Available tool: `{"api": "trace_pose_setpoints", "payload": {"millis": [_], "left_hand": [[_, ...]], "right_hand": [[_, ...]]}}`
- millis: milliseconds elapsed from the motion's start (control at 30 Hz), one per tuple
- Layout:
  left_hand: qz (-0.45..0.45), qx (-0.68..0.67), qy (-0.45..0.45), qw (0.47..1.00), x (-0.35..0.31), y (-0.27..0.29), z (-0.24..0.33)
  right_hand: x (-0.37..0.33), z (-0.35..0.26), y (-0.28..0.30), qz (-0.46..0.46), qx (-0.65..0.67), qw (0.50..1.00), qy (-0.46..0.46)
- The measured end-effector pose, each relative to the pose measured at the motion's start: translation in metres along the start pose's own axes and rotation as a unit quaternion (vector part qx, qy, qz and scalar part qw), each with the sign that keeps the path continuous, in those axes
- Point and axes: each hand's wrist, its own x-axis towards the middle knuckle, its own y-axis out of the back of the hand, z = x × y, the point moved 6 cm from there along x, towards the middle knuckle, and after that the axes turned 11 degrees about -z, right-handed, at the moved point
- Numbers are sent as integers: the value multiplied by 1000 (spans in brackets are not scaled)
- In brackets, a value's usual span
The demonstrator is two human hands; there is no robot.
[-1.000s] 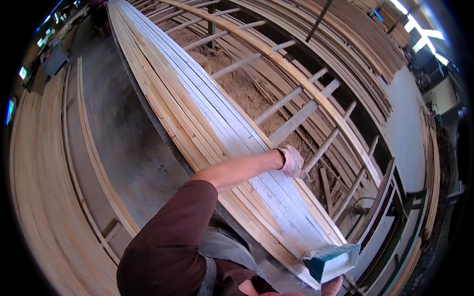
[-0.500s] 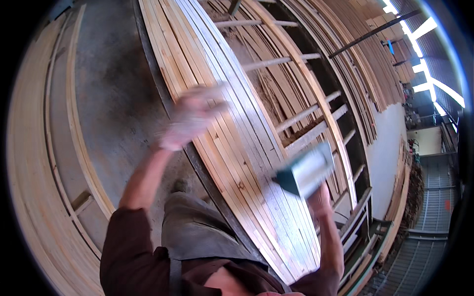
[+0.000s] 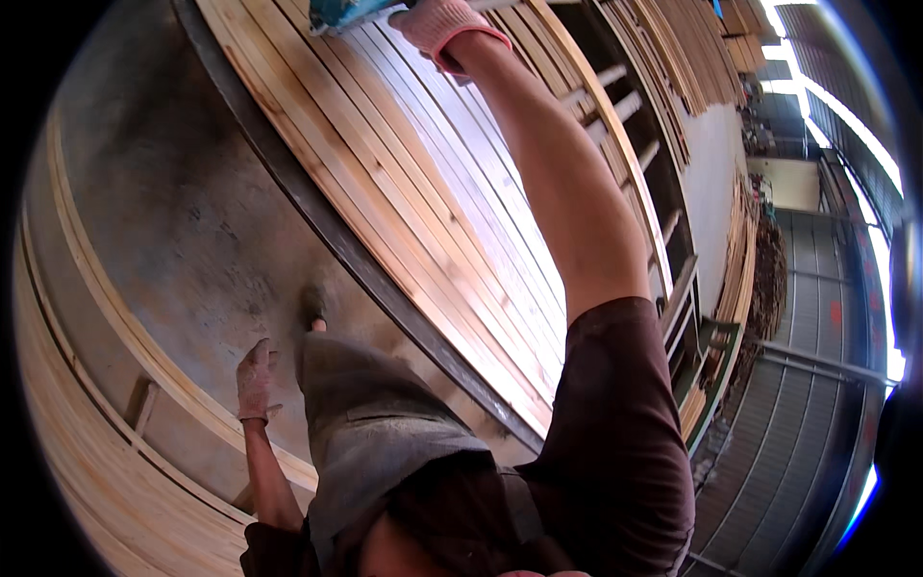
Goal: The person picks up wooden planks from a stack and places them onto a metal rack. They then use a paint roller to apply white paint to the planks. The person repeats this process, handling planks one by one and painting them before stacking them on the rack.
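"Container (image 3: 348,13) in teal, just one, cut off by the view's upper edge above the boards (image 3: 356,183). What is inside?"

"Cannot tell; its interior is out of sight. The right hand (image 3: 444,27), in knitted pink, grasps its near side, fingertips hidden."

"And below it?"

"Long, pale boards, straight-sided and marked with knots, packed side by side. A glossy white coating (image 3: 471,144) covers those toward the right. Cropping prevents a sure count."

"The second of the two hands?"

"The left hand (image 3: 257,380), likewise gloved, is low over the smudged concrete floor (image 3: 192,202), grip released, thumb apart from the fingers."

"Farther out?"

"One dark, narrow rail (image 3: 288,188) along the boards, one dusty grey apron (image 3: 385,413), one shoe (image 3: 314,300), and more pale lumber (image 3: 106,457) at lower left."
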Motion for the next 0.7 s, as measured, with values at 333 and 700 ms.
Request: {"api": "trace_pose_setpoints", "payload": {"millis": [333, 700], "left_hand": [[-130, 104, -64, 984, -16, -133, 16], [-222, 239, 20, 945, -126, -279, -27]], "right_hand": [[-399, 131, -117, -125, -447, 885, 51], [-985, 403, -295, -30, 257, 941, -220]]}}
